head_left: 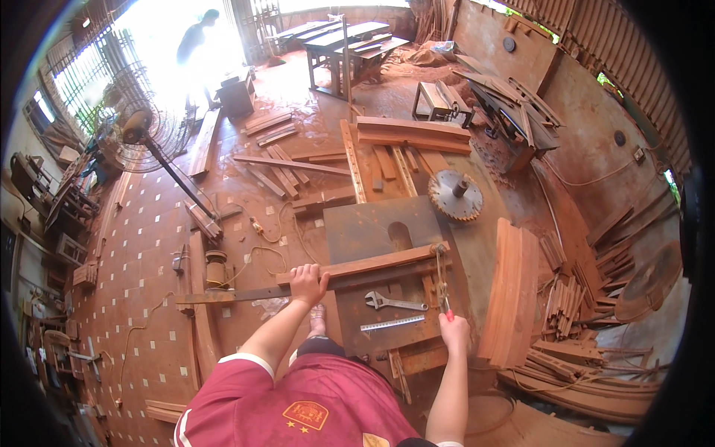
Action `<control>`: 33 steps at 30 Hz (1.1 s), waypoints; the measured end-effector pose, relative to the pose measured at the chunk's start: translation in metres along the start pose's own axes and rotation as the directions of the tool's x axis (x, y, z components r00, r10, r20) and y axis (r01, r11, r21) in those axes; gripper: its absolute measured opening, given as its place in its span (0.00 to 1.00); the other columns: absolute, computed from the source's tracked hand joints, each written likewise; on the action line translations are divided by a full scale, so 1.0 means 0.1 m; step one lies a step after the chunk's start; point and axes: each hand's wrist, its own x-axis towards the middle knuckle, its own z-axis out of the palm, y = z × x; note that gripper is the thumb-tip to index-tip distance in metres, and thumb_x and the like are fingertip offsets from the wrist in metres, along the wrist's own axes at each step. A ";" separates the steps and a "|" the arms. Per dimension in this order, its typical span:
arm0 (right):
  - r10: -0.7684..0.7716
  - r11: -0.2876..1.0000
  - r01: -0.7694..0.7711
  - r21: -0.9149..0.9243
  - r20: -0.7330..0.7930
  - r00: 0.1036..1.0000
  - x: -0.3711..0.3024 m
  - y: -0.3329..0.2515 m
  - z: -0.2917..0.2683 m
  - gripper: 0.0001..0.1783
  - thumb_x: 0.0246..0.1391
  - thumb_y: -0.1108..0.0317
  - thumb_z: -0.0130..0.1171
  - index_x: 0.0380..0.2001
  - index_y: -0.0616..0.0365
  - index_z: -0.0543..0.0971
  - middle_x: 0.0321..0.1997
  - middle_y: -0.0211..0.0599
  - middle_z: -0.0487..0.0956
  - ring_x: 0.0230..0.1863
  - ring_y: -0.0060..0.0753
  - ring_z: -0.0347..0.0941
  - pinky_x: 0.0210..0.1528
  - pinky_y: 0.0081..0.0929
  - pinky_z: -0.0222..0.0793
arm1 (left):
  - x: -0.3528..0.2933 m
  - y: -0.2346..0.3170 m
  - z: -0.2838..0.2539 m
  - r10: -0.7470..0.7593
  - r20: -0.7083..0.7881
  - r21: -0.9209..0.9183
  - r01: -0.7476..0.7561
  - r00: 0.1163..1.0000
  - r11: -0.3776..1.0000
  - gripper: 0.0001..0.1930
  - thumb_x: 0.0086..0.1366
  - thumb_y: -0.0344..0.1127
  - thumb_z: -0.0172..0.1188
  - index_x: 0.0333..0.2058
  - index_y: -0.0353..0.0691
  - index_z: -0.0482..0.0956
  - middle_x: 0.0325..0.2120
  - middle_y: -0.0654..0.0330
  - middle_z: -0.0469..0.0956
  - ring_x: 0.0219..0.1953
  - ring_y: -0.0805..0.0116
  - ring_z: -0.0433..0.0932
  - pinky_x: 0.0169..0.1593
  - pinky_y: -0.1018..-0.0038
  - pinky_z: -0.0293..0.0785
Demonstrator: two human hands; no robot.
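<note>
My left hand is wrapped over the left part of a long reddish wooden bar, which lies across a dark metal machine table. A second, darker bar runs alongside it and sticks out to the left. My right hand is closed round the red handle of a slim metal tool that looks like pliers. Its upper end meets the right end of the wooden bar; the jaws are too small to make out. An adjustable wrench and a steel ruler lie between my hands.
A round saw blade lies beyond the table. Curved planks stand at the right, near scrap wood. A standing fan is at the left. Cords and boards cover the floor. A person is far back.
</note>
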 end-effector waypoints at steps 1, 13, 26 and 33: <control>0.001 1.000 -0.001 -0.003 -0.001 1.000 0.00 0.01 0.01 0.31 0.57 0.44 0.59 0.24 0.67 0.84 0.30 0.65 0.82 0.39 0.68 0.82 0.45 0.58 0.75 | 0.00 0.00 0.00 0.000 -0.003 -0.005 0.000 1.000 1.000 0.17 0.68 0.53 0.61 0.37 0.44 0.77 0.34 0.56 0.77 0.42 0.52 0.76 0.53 0.56 0.66; 0.050 0.999 -0.051 0.002 0.035 0.998 0.00 -0.02 -0.02 0.29 0.57 0.44 0.59 0.28 0.66 0.84 0.35 0.65 0.82 0.44 0.68 0.81 0.49 0.56 0.75 | 0.00 0.00 -0.01 -0.008 0.033 -0.014 0.008 0.999 1.000 0.17 0.69 0.52 0.61 0.38 0.43 0.77 0.36 0.56 0.78 0.44 0.52 0.77 0.56 0.55 0.65; 0.071 0.997 -0.071 -0.004 0.054 0.996 -0.02 -0.09 -0.08 0.30 0.57 0.44 0.59 0.29 0.66 0.85 0.36 0.65 0.83 0.45 0.69 0.81 0.49 0.56 0.75 | -0.01 -0.02 0.03 -0.010 0.041 0.009 0.009 0.999 1.000 0.18 0.69 0.54 0.59 0.37 0.44 0.77 0.35 0.56 0.78 0.44 0.53 0.77 0.56 0.55 0.66; 0.038 0.999 -0.038 0.007 0.021 0.999 -0.01 -0.03 -0.04 0.30 0.57 0.44 0.59 0.27 0.67 0.85 0.32 0.65 0.83 0.41 0.68 0.82 0.47 0.57 0.76 | 0.01 0.00 -0.01 -0.014 0.061 0.002 0.014 0.998 1.000 0.18 0.70 0.54 0.59 0.37 0.44 0.76 0.35 0.56 0.78 0.44 0.53 0.77 0.56 0.55 0.66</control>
